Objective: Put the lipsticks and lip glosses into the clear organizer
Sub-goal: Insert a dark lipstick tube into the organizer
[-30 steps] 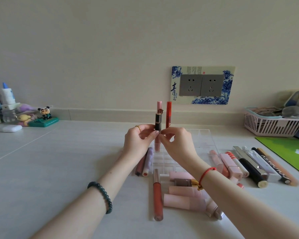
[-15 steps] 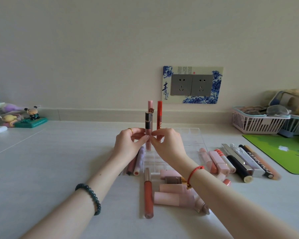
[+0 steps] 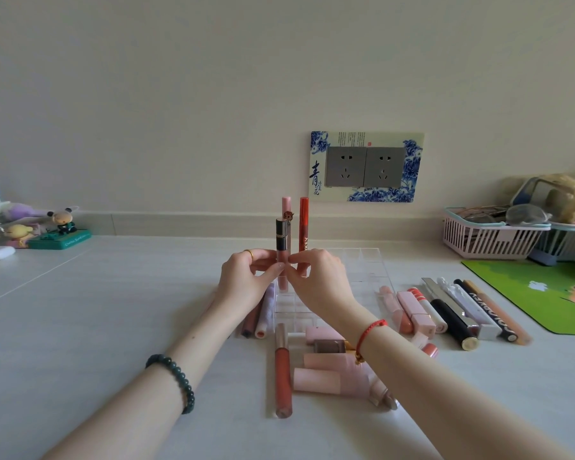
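Item: gloss (image 3: 283,239), upright, long axis vertical, base at the organizer's (image 3: 362,267) left column. Your left grip (image 3: 243,280) and right grip (image 3: 319,280) both pinch its lower barrel with their fingertips. The slot is likely straight below.

Socket plate (image 3: 316,174) reads "青"; red tube (image 3: 303,224) shows "KEY".

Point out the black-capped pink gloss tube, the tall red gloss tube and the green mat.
Black-capped pink gloss tube (image 3: 282,234): head view, on its black cap.
Tall red gloss tube (image 3: 303,220): head view, on its upper body.
Green mat (image 3: 512,277): head view, on its plain green area.
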Available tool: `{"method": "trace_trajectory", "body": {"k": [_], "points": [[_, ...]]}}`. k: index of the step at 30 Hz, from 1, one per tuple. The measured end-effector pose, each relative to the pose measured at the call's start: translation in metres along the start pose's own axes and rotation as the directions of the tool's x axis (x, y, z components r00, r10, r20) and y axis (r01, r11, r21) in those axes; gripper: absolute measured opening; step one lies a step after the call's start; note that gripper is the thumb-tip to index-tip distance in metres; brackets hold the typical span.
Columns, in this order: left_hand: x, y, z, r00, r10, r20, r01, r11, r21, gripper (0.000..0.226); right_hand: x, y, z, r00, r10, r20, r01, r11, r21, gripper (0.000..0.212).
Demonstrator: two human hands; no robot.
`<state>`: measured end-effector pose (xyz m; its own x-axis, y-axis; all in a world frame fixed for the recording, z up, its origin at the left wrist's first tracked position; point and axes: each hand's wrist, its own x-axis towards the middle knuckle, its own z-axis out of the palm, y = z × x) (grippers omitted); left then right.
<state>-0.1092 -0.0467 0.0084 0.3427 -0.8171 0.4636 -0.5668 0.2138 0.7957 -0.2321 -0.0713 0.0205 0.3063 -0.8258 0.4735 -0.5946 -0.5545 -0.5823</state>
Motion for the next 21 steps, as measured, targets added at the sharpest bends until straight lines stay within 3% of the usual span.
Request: {"method": "trace_trajectory", "body": {"k": [4, 11, 15, 18, 21], "points": [[-0.001, 0.001, -0.002, 1.0, -0.014, 0.009, 0.014, 1.0, 0.0, 0.018, 0.0, 0.0, -0.004, 1.0, -0.014, -0.007, 0.014, 1.0, -0.003, 0.024], [-0.004, 0.0, -0.014, 0.999, -0.046, 0.015, 0.046, 0.998, -0.045, 0.021, 0.008, 0.007, -0.049, 0.981, -0.098, -0.168, 0.111, 0.991, 0.07, 0.023], [-0.007, -0.001, -0.022, 0.996, -0.049, 0.072, 0.045, 0.998, 0.054, 0.027, 0.003, 0.025, -0.098, 0.964, -0.117, -0.24, 0.143, 0.985, 0.094, 0.019], [-0.008, -0.005, -0.026, 0.987, -0.06, 0.15, 0.038, 0.989, 0.143, 0.04, -0.004, 0.056, -0.132, 0.972, -0.095, -0.216, 0.104, 0.994, 0.032, 0.017], [-0.013, -0.003, -0.031, 0.973, -0.092, 0.211, 0.05, 0.979, 0.196, 0.061, -0.012, 0.097, -0.157, 0.971, 0.024, -0.239, -0.032, 0.999, -0.028, 0.017]]}}
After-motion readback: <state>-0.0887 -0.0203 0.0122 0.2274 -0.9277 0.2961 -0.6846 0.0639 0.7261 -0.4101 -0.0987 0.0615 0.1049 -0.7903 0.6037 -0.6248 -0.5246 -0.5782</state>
